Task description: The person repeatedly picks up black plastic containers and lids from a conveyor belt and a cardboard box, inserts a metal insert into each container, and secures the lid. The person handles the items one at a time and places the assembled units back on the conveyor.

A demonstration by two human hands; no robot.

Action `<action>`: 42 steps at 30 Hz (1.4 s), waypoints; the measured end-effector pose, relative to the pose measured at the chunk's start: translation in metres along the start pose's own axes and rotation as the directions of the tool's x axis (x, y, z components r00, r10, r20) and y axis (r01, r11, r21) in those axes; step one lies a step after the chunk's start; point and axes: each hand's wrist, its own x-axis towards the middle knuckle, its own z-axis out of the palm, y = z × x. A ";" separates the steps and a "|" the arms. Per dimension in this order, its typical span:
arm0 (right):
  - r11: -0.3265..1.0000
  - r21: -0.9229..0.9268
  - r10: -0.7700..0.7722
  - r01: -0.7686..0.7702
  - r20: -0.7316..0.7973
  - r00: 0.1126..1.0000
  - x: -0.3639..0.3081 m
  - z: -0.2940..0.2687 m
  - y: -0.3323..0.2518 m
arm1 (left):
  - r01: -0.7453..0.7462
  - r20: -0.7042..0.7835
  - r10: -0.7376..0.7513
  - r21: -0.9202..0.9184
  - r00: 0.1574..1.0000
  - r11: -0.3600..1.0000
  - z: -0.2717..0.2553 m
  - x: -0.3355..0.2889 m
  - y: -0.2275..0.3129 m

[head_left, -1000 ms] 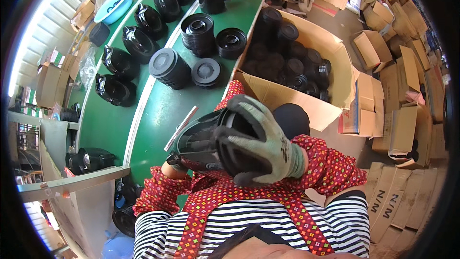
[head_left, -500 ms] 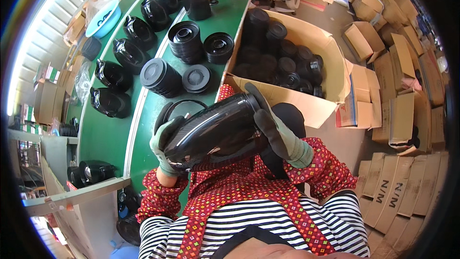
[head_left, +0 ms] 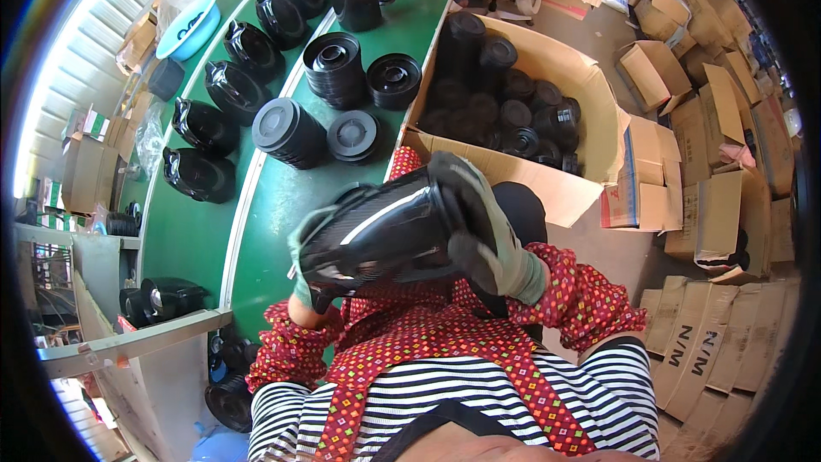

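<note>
I hold a glossy black jug body (head_left: 380, 235) sideways in front of my chest, over the near edge of the green table (head_left: 265, 205). My right hand (head_left: 483, 227), in a grey-green glove, grips its wide right end. My left hand (head_left: 304, 261), gloved as well, cups the narrower left end from below and is mostly hidden by the jug. Both sleeves are red patterned cloth.
Stacks of black round lids (head_left: 338, 68) and discs (head_left: 291, 130) stand on the green table, with a row of black jugs (head_left: 201, 173) to the left. An open cardboard box (head_left: 547, 60) full of black parts lies to the right, flat cartons (head_left: 701, 222) beyond it.
The jug has been turned from facing me end-on to lying sideways, and it sits a little lower and more to the right. My right hand has slid to its right end.
</note>
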 end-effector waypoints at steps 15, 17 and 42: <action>0.972 -0.013 -0.230 0.233 0.120 0.966 0.009 -0.016 0.003 | -0.175 -0.247 0.208 0.150 0.947 0.973 -0.002 0.004 0.044; 0.959 -0.063 -0.262 0.275 0.165 0.951 0.013 -0.015 -0.011 | 0.096 -0.066 -0.111 -0.190 0.992 0.977 -0.017 -0.029 -0.051; 0.651 0.682 0.479 -0.335 -0.026 0.877 -0.014 0.014 0.009 | -0.446 0.030 0.517 0.549 0.855 0.707 -0.010 0.047 0.112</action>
